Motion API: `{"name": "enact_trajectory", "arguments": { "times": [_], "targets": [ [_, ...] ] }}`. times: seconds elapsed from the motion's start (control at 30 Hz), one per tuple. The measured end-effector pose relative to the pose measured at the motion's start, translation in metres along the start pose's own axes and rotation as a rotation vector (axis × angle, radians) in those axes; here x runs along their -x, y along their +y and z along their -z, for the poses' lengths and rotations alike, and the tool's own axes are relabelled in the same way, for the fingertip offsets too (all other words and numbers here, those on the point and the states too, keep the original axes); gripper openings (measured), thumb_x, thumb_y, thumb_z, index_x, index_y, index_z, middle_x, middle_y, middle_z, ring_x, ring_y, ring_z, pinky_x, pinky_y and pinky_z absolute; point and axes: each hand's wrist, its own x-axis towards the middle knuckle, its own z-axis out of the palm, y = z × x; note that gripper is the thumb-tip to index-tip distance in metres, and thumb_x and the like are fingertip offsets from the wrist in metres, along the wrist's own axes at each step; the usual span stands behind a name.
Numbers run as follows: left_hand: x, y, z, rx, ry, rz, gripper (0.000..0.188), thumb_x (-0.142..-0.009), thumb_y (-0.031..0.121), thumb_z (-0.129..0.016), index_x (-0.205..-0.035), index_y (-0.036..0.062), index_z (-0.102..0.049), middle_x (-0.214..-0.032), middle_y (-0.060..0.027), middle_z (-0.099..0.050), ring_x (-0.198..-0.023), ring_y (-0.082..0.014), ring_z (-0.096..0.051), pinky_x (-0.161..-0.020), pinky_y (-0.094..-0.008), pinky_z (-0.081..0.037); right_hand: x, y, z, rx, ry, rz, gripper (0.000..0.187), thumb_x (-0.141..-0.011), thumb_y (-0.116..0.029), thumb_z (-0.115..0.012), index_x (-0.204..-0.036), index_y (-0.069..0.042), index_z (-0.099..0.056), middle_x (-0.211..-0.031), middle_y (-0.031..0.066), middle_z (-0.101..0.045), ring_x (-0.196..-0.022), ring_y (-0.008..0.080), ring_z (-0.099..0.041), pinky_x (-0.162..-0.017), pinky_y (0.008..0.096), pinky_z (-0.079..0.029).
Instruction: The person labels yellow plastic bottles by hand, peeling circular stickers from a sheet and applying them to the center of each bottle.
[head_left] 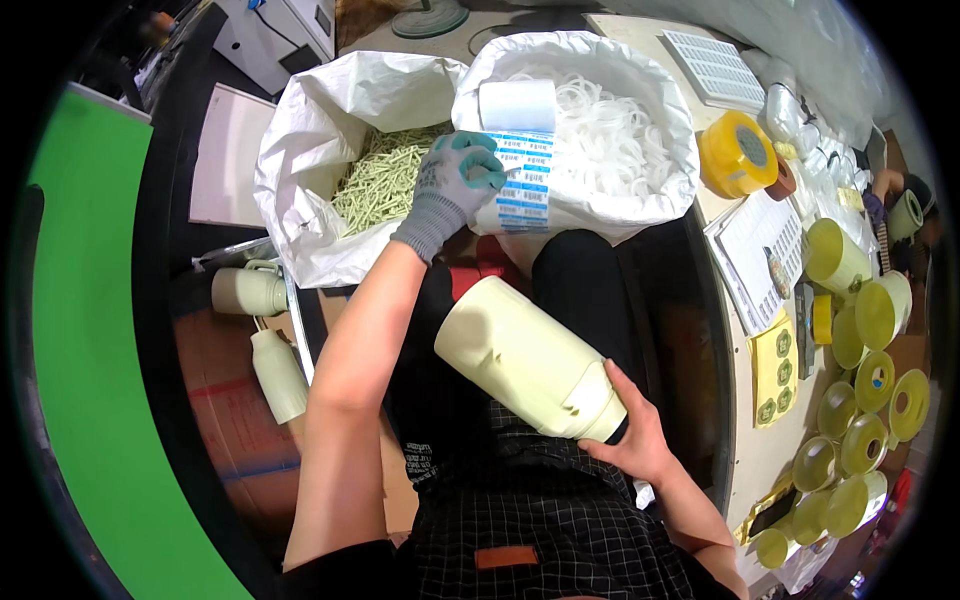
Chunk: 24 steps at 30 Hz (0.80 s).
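My right hand (640, 435) is bare and grips the narrower end of a pale yellow-green plastic jug body (525, 355). The jug body lies tilted across my lap, its wide end up and to the left. My left hand (458, 175) wears a grey knit glove with teal fingertips. Its curled fingers pinch the left edge of a strip of blue and white labels (523, 185). That strip hangs from a white label roll (517, 106) at the rim of the right sack. My fingers partly hide the strip's edge.
A white sack (290, 190) holds small pale green parts (385, 180); another holds clear rings (610, 130). Yellow tape (735, 155), papers (755, 260) and several pale green cylinders (865, 440) crowd the right bench. Two jugs, one handled (248, 290), stand left. Green surface (100, 350) lies further left.
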Motion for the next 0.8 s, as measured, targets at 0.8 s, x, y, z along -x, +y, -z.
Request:
{"name": "enact_trajectory", "arguments": {
  "times": [0.8],
  "targets": [
    [0.218, 0.066, 0.074, 0.753, 0.154, 0.83, 0.017, -0.09, 0.005, -0.084, -0.104, 0.0004, -0.075, -0.087, -0.0038, -0.074, -0.073, -0.0122, -0.069, -0.064, -0.0256, -0.055, -0.014, 0.004, -0.068, 0.247, 0.348, 0.474, 0.122, -0.062, -0.007, -0.096, -0.165, -0.021, -0.032, -0.159, 0.0318, -0.043, -0.136, 0.0492, -0.057, -0.105, 0.052, -0.055]
  ]
}}
